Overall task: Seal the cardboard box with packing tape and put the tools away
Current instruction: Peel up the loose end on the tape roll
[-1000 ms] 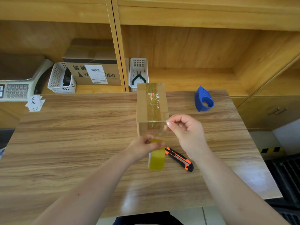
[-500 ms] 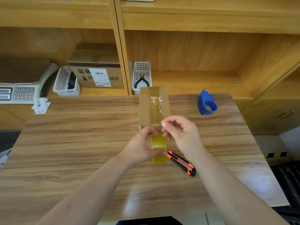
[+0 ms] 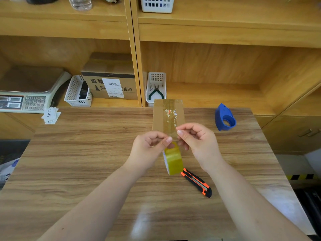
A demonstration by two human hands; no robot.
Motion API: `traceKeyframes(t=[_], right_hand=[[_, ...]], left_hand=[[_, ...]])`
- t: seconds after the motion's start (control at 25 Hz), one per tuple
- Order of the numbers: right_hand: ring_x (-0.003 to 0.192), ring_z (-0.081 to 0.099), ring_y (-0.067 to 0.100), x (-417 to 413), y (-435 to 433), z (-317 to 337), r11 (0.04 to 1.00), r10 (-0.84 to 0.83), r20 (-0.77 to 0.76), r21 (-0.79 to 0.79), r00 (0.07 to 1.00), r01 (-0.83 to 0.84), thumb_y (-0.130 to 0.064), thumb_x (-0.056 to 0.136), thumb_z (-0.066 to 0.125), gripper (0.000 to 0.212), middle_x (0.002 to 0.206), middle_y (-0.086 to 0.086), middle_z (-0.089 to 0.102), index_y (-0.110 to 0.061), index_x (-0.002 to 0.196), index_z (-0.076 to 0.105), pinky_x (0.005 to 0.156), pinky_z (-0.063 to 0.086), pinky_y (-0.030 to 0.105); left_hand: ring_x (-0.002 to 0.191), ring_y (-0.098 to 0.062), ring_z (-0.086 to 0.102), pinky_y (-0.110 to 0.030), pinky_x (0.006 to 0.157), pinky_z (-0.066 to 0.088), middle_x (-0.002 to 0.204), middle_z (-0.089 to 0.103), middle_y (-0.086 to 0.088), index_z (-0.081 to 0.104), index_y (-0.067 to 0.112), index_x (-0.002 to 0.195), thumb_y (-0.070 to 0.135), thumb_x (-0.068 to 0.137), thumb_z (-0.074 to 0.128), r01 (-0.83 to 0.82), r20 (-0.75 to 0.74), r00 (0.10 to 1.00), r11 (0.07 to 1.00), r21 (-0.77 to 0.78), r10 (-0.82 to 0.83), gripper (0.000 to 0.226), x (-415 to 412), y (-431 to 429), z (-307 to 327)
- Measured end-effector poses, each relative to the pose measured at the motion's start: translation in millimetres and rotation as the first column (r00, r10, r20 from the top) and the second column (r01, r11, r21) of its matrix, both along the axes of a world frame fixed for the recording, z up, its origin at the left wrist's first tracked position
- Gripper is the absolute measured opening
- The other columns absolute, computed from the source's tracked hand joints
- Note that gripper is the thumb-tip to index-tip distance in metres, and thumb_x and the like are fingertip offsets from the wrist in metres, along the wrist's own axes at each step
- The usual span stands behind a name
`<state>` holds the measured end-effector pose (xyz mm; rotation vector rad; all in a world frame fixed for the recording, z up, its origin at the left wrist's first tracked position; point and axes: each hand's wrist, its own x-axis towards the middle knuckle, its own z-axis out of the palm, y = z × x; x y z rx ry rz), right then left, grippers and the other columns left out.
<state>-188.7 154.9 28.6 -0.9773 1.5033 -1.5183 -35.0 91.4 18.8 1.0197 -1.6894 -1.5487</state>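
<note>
Packing tape roll (image 3: 173, 160) hanging over the table (image 3: 69, 162) just beside the orange utility knife (image 3: 197, 182), my left hand (image 3: 149, 150) and right hand (image 3: 198, 143) pinching its clear strip, cardboard box (image 3: 167, 113) partly hidden behind my fingers, blue dispenser (image 3: 225, 117) right, pliers basket (image 3: 156, 87) on the shelf beyond.

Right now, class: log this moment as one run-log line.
stage: taping | left hand: pinching tape | right hand: pinching tape | tape roll: hanging below hands | box: tape along top | utility knife: on table

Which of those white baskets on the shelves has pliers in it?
The narrow white basket just right of the shelf divider, behind the cardboard box; green-handled pliers lie inside. The others show none.
</note>
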Motion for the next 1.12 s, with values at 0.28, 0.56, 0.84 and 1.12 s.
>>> traceKeyframes(t=[0.28, 0.56, 0.84, 1.12], right_hand=[[0.062, 0.061, 0.017, -12, 3, 6, 0.993, 0.047, -0.019, -0.111, 0.999, -0.048, 0.01, 0.084, 0.061, 0.03, 0.07, 0.007, 0.065, -0.017, 0.095, 0.065, 0.052, 0.049, 0.027], [0.065, 0.061, 0.005, -17, 3, 6, 0.992, 0.035, -0.138, -0.118, 0.99, -0.051, 0.008, 0.074, 0.074, 0.029, 0.081, -0.002, 0.072, -0.017, 0.088, 0.076, 0.062, 0.05, 0.016], [0.067, 0.062, 0.001, -16, 0, 1, 0.992, -0.054, -0.347, -0.126, 0.936, 0.01, 0.0, 0.076, 0.075, 0.026, 0.079, -0.012, 0.068, -0.024, 0.087, 0.075, 0.062, 0.046, 0.012], [0.084, 0.061, 0.015, -36, 4, -1, 0.973, -0.189, -0.357, -0.19, 0.915, 0.127, 0.001, 0.08, 0.071, 0.029, 0.091, -0.005, 0.064, -0.028, 0.081, 0.072, 0.072, 0.053, 0.032]], left_hand=[[0.064, -0.012, 0.068, -0.006, 0.063, 0.048, 0.064, 0.073, -0.009, 0.07, 0.008, 0.073, 0.018, 0.089, 0.066, -0.133, -0.081, 0.985, 0.971, 0.199, 0.151, 0.019, -17, 3, 16], [0.061, -0.013, 0.068, -0.006, 0.057, 0.046, 0.064, 0.072, -0.014, 0.069, -0.001, 0.074, 0.015, 0.091, 0.062, -0.133, -0.075, 0.986, 0.977, 0.164, 0.147, 0.024, -24, 2, 29], [0.066, 0.0, 0.068, -0.006, 0.062, 0.046, 0.067, 0.074, 0.002, 0.067, 0.006, 0.077, 0.019, 0.093, 0.06, -0.075, 0.037, 0.997, 0.997, 0.025, 0.074, 0.022, -23, 4, 25], [0.071, -0.003, 0.068, -0.011, 0.067, 0.05, 0.076, 0.075, -0.002, 0.067, 0.01, 0.079, 0.017, 0.095, 0.057, -0.078, 0.081, 0.994, 0.997, -0.019, 0.08, 0.02, -14, -7, 20]])
